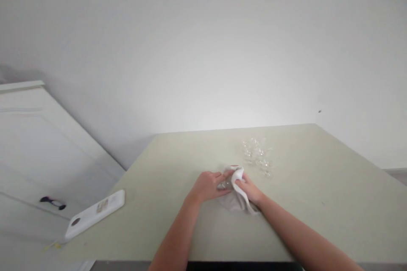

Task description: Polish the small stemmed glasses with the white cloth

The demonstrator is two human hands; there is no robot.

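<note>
My left hand [208, 185] is closed around a small clear glass [226, 183] held low over the pale green table [318, 186]. My right hand [249, 189] grips a white cloth [239, 186] that is pressed against and partly wrapped over the glass. The cloth trails down onto the tabletop below my right wrist. Most of the glass is hidden by the cloth and my fingers.
Several clear stemmed glasses [257, 156] stand grouped just beyond my hands. A white rectangular board [95, 213] lies at the table's left edge. A white cabinet door with a dark handle [53, 202] is to the left. A plain white wall rises behind.
</note>
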